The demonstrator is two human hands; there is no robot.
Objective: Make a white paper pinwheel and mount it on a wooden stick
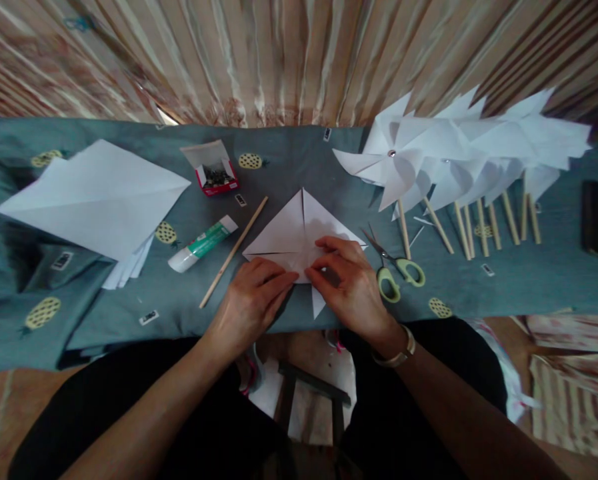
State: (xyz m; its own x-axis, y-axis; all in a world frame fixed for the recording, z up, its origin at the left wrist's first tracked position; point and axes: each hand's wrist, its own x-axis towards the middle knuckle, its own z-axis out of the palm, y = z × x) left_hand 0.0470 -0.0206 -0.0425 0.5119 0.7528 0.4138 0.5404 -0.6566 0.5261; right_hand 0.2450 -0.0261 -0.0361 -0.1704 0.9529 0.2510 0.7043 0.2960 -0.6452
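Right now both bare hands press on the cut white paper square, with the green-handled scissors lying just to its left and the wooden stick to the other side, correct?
Not quite. In the head view the green-handled scissors lie just right of the cut white paper square, beside the right hand; the wooden stick lies on the left, near the left hand. Both hands do press on the paper.

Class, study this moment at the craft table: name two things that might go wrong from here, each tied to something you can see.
1. The scissors lie open right beside the right hand; a sideways move might catch the blades.
2. The cut paper square is pressed only near its lower corner by the right hand and left hand, so its loose flaps may shift or tear.
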